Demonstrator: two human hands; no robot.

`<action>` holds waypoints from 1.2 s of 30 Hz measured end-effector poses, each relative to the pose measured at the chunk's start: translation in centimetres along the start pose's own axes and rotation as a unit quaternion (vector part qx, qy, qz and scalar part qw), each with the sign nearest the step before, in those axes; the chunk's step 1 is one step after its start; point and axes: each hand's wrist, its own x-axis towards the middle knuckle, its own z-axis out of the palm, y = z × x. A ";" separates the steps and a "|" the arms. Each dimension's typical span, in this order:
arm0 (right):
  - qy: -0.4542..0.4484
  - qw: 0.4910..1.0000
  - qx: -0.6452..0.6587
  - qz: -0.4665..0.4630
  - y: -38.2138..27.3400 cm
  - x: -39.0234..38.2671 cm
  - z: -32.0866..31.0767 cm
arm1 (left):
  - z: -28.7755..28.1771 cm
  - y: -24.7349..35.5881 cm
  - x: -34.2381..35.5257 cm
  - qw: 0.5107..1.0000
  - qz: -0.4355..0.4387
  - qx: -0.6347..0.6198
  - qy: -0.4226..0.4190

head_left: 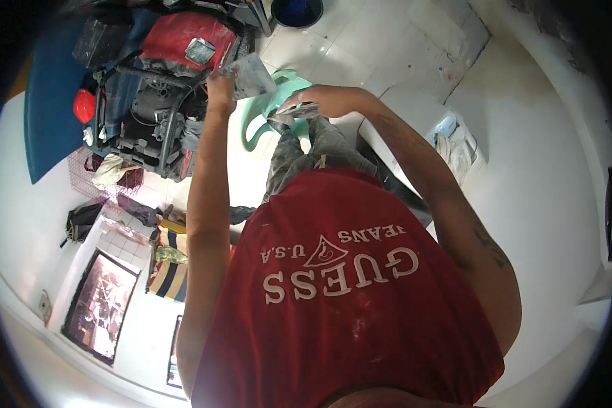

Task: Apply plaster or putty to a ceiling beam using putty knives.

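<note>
My left hand (221, 90) is closed on a flat, pale grey rectangular plate (255, 77), smudged and partly see-through or shiny; I cannot make out its exact kind. To the right, my right hand (314, 102) has its fingers curled on a crumpled grey piece (294, 114) that looks like cloth or worn sandpaper. Both hands are held out in front of me, apart from each other. Behind and below them stands a light green plastic chair (250, 136), partly covered by my right hand and legs.
A red machine (187, 37) with a black frame (173, 126) stands at far left, by a blue surface (44, 109) and a round red object (84, 105). A dark bucket (296, 13) sits at the far edge. At right, a white container (474, 160) holds cloth. A wall rises beyond it.
</note>
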 end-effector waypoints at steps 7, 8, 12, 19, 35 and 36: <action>0.388 0.866 0.304 -0.091 -6.4 -7.4 -4.5 | -9.4 9.6 -2.3 0.515 -0.254 -0.817 0.053; 0.478 0.816 0.311 -0.097 -7.0 -7.0 -4.5 | -10.1 10.8 -2.2 0.510 -0.205 -0.833 0.062; 0.473 0.844 0.206 -0.148 -8.5 -3.9 -3.5 | -11.1 13.5 -2.3 0.509 -0.185 -0.828 0.147; 0.433 0.882 -0.172 -0.070 -4.4 -0.5 -2.7 | -12.0 12.4 -4.0 0.483 -0.172 -0.843 0.161; 0.450 0.774 0.405 -0.185 -14.7 -0.2 0.4 | -12.4 7.6 -9.4 0.527 -0.138 -0.799 0.256; 0.442 0.779 0.392 -0.208 -15.2 0.0 1.0 | -12.8 7.5 -9.8 0.528 -0.136 -0.800 0.251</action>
